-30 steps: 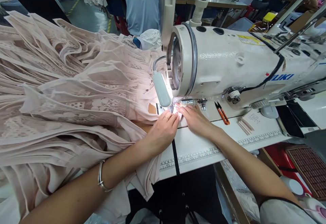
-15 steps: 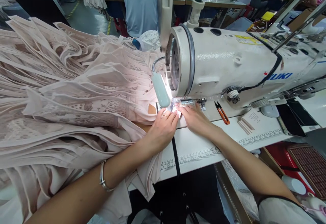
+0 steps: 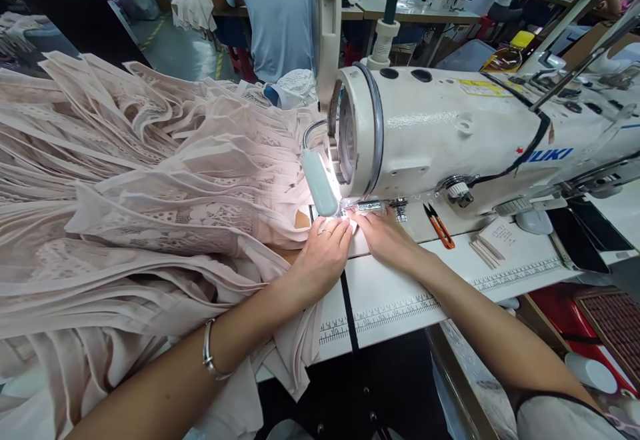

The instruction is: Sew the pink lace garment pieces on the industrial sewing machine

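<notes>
Evidently both hands are held close together at the needle end of the sewing machine (image 3: 425,133). The left forearm, on which a silver bracelet (image 3: 209,350) is worn, is slanted up from the lower left, across the pale pink garments (image 3: 165,167) heaped left of the machine. The left hand (image 3: 324,257) is kept palm down, its fingers bent and bunched just below the lamp (image 3: 320,183) beside the machine's head. The right forearm is angled in from the lower right, in front of the machine; the right hand (image 3: 384,240) is laid low, back upward, fingers stretched leftward. By the fingertips, under the machine's head, a small pale cloth piece (image 3: 353,224) is brightly lit; whether it is pinched or only pressed by either hand cannot be told. Orange snips (image 3: 440,227) are placed in front of the machine, beyond the right hand.
</notes>
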Available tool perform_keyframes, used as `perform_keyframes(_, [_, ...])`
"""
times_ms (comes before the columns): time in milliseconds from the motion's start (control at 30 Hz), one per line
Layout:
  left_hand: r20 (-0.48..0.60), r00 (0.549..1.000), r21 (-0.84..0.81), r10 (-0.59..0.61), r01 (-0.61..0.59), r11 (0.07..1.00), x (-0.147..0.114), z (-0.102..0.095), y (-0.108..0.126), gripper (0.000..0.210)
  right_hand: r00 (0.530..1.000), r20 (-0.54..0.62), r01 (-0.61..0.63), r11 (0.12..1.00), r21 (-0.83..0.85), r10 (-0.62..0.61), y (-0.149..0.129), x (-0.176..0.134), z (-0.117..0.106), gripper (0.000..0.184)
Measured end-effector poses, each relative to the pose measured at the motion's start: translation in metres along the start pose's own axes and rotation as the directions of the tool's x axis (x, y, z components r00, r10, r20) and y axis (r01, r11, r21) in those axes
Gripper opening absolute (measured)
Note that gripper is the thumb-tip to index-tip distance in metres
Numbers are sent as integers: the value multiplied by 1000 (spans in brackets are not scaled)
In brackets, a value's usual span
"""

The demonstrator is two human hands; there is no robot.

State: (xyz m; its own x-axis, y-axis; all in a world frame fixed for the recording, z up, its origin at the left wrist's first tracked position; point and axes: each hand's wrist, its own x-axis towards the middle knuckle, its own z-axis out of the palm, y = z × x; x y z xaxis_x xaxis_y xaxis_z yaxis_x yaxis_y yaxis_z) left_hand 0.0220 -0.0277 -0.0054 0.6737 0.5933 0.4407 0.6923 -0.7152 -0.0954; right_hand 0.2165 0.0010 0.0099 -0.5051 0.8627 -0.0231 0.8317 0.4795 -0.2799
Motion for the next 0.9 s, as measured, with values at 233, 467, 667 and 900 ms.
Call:
perform_keyframes(233, [21,1000,61,-10,9,998,2,-7,3,37,998,-60,-8,995,-102,2,-2,-1,3,45])
perform_keyframes(467, [90,996,6,-5,5,1000,1,-17,-26,32,988,-135,59,995,-82,-69,1,-8,5,45])
perform_keyframes(667, [10,1000,-89,-17,18,996,1,-10,-40,25,974,-159,171,985,32,-163,11,-12,3,45])
perform_keyframes(900, [48,998,11,50,-51,999,3,-9,-35,27,962,-255,111,993,42,-97,6,-13,3,44])
